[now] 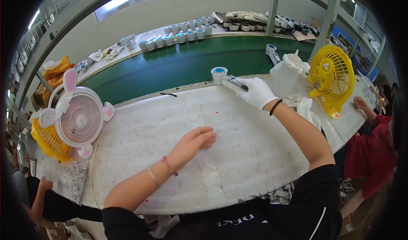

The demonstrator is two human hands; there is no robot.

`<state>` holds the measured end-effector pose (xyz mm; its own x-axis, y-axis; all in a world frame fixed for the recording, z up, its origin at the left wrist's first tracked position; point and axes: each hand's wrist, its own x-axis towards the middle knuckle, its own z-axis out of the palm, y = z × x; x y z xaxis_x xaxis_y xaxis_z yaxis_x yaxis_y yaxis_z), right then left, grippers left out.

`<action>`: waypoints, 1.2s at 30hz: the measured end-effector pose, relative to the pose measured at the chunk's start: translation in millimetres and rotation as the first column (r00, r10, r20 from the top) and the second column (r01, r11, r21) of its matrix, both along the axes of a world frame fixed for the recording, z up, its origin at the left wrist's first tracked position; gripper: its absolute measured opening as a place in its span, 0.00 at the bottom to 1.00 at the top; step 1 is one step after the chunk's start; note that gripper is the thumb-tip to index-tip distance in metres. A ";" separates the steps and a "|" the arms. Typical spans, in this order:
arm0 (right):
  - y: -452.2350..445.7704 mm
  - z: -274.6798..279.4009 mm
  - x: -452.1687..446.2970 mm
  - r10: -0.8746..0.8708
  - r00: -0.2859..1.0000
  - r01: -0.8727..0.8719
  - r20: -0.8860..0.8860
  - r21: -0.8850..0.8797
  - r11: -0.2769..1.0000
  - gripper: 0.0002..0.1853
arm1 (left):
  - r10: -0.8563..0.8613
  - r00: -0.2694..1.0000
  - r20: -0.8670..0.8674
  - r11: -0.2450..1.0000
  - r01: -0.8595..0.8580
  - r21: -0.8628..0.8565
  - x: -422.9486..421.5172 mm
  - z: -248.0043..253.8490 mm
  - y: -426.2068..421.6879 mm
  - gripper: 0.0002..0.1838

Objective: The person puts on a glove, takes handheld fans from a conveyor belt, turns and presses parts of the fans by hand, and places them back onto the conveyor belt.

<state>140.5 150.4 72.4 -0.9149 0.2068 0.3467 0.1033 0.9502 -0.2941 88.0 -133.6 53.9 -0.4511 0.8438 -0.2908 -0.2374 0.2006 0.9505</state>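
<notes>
white-gloved right hand (257,93) holds a blue-topped device (228,82) by its handle.

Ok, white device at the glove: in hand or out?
In: gloved right hand grips the white device by one end, round head projecting free.

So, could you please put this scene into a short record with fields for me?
Right hand: white-gloved hand, gripping a white handheld device by its handle
Device position: raised near the far edge of the white worktable
Left hand: bare hand, over the worktable; no held item visible
Beyond worktable: green belt, with blue-topped devices lined up on its far side
Left side: rabbit-eared fan, partly covering another fan
Right side: yellow fan
Nearby: person in red, at right
</notes>
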 end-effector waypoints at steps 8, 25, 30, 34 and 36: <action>-59.8 12.8 46.5 0.247 0.968 -0.252 -0.052 -0.141 0.957 0.20 | 0.131 0.938 0.322 0.932 -0.227 0.281 -8.4 -30.9 82.6 0.25; -90.4 -22.3 60.6 0.112 0.936 -0.274 -0.334 -0.890 -0.363 0.38 | 0.278 0.652 -0.706 0.918 0.036 0.395 34.7 5.8 53.7 0.55; -100.6 -20.7 64.6 0.144 0.943 -0.227 -0.300 -0.896 -0.381 0.37 | 0.261 0.881 -0.394 0.907 -0.084 0.413 39.3 22.7 43.4 0.52; -103.7 -20.9 71.5 0.213 0.966 -0.126 -0.149 -0.985 -0.119 0.32 | 0.272 0.933 -0.237 0.887 -0.148 0.437 27.2 10.5 35.5 0.46; -105.5 -17.9 75.1 0.253 0.944 -0.273 -0.211 -0.932 0.240 0.31 | 0.199 0.976 -0.094 0.923 -0.154 0.353 24.2 11.1 18.1 0.45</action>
